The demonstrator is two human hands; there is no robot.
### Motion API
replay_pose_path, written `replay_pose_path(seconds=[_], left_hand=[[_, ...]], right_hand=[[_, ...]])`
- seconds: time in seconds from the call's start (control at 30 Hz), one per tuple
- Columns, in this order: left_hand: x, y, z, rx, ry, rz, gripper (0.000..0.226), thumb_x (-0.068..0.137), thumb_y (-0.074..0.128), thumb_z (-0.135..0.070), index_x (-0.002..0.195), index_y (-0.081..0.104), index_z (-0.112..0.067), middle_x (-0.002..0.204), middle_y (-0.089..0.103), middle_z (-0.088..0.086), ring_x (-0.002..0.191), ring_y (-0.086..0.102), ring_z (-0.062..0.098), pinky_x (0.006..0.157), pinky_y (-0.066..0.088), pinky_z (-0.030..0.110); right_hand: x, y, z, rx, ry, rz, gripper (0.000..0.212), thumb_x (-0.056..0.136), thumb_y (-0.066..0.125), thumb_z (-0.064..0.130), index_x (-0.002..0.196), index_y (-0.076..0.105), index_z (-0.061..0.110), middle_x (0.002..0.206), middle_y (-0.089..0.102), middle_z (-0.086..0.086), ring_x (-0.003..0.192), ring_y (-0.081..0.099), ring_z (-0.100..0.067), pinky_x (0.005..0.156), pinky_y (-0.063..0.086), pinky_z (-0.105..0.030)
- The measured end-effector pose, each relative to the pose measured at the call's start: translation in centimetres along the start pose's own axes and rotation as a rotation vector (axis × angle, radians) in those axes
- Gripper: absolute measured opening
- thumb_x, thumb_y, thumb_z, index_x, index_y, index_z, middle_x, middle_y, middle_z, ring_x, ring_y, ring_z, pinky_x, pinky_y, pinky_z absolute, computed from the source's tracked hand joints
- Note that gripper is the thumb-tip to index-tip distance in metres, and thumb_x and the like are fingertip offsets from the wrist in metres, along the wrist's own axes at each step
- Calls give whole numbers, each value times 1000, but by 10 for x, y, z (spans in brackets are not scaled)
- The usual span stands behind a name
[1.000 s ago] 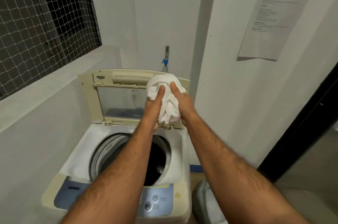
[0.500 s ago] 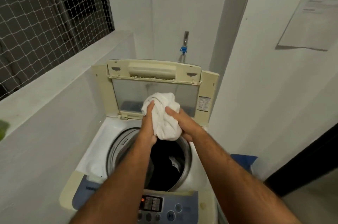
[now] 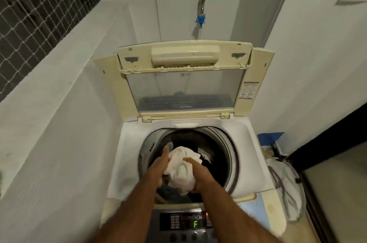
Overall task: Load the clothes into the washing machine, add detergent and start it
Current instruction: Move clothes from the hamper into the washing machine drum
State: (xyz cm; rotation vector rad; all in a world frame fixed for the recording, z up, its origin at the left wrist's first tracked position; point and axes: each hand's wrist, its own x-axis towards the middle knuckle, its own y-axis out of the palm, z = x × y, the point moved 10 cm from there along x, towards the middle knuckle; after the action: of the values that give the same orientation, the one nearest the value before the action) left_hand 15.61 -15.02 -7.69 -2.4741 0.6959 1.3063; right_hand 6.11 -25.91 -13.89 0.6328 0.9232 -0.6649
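Note:
A top-loading washing machine (image 3: 127, 163) stands in front of me with its cream lid (image 3: 184, 84) folded up against the wall. A bunched white cloth (image 3: 181, 169) sits in the mouth of the dark drum (image 3: 216, 155). My left hand (image 3: 158, 169) presses its left side and my right hand (image 3: 198, 173) grips its right side. Dark clothes lie deeper in the drum, partly hidden. The control panel (image 3: 184, 221) near me shows a green "F".
A low white wall (image 3: 49, 123) runs along the left, with a netted window (image 3: 35, 10) above it. A tap with a blue fitting (image 3: 201, 18) is on the back wall. A white laundry basket (image 3: 286, 189) stands right of the machine, by a dark door frame (image 3: 327, 139).
Both hands have carried the white cloth down from in front of the raised lid into the drum opening. The view has tilted downward, bringing the control panel into sight.

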Motion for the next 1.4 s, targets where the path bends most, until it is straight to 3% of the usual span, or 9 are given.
replay_pose_path(seconds=[0.13, 0.33, 0.5, 0.63, 0.8, 0.9, 1.1, 1.27, 1.4], left_hand=[[-7, 0, -3, -26, -25, 22, 63, 93, 37, -63, 127, 54, -13, 107, 64, 12, 85, 60, 26, 68, 51, 39], [14, 5, -21, -27, 0, 105, 79, 88, 39, -69, 147, 35, -16, 147, 43, 11, 124, 51, 30, 93, 47, 45], [23, 8, -44, 24, 116, 130, 74, 90, 37, -68, 148, 35, -22, 149, 41, 7, 125, 51, 25, 94, 49, 43], [20, 12, -50, 26, 143, 145, 69, 94, 34, -64, 146, 37, -19, 149, 42, 6, 126, 51, 24, 92, 47, 40], [9, 17, -48, 44, 176, 157, 65, 96, 33, -61, 144, 39, -18, 147, 44, 6, 126, 51, 24, 93, 46, 40], [5, 14, -47, 43, 197, 149, 65, 96, 33, -60, 145, 38, -18, 148, 43, 5, 128, 50, 25, 92, 47, 40], [-2, -9, -36, 1, 188, 66, 67, 94, 36, -62, 144, 40, -17, 148, 43, 6, 127, 51, 24, 94, 50, 41], [-3, -20, -28, -94, 163, 52, 68, 95, 33, -62, 145, 36, -15, 146, 45, 8, 128, 49, 26, 87, 48, 37], [2, -19, -35, -163, 162, 23, 68, 95, 34, -61, 147, 34, -17, 145, 46, 7, 124, 52, 25, 84, 50, 38]], right_hand=[[-15, -5, 5, -6, -45, -103, 40, 84, 69, 32, 114, 67, 5, 100, 71, -13, 86, 68, -29, 77, 58, -40], [-11, -38, 56, 64, -86, -238, 30, 94, 60, 35, 108, 58, 8, 93, 60, -14, 79, 60, -31, 88, 54, -51], [-12, -62, 99, -149, -287, -402, 64, 70, 70, 50, 121, 59, 12, 117, 64, -13, 102, 62, -34, 72, 59, -47], [-57, -36, 137, -394, -584, -460, 44, 84, 64, 49, 111, 64, 14, 106, 69, -2, 101, 65, -22, 90, 53, -39], [-84, -17, 150, -493, -704, -439, 67, 73, 62, 65, 123, 61, 19, 112, 69, 3, 104, 65, -16, 98, 50, -44], [-89, -17, 142, -606, -688, -425, 54, 83, 67, 47, 125, 59, 13, 114, 65, 1, 106, 60, -18, 99, 47, -37], [-59, -44, 99, -789, -512, -374, 54, 85, 69, 42, 127, 59, 9, 125, 64, -8, 114, 60, -26, 92, 47, -32], [-42, -57, 92, -595, -436, -298, 31, 85, 70, 38, 97, 63, 10, 94, 65, -10, 84, 59, -24, 52, 46, -24], [-29, -58, 103, -435, -363, -209, 29, 85, 68, 41, 78, 57, 15, 76, 55, -6, 71, 53, -21, 51, 46, -26]])
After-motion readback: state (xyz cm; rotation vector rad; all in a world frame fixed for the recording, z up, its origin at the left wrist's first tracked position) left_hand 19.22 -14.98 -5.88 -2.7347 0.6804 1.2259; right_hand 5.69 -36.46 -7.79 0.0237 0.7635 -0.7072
